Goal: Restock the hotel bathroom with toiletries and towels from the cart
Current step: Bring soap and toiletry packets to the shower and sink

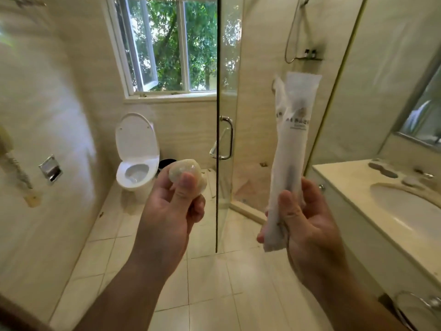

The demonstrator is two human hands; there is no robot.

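Observation:
My left hand point(175, 206) is raised in the middle of the view, pinching a small round wrapped soap point(187, 174) between thumb and fingers. My right hand point(303, 218) holds the lower end of long white toiletry packets point(290, 149) with a printed logo, held upright. A second packet shows behind the front one. Both hands hover above the tiled floor, in front of the glass shower door point(225, 130). The vanity counter point(346, 187) with its sink point(405, 209) lies to the right of my right hand.
A toilet point(137, 154) with raised lid stands under the open window point(167, 44), a dark bin point(167, 163) beside it. A paper holder point(50, 167) and wall phone point(7, 149) are on the left wall. Small bottles sit on the shower shelf point(310, 56). A mirror point(424, 115) hangs over the vanity.

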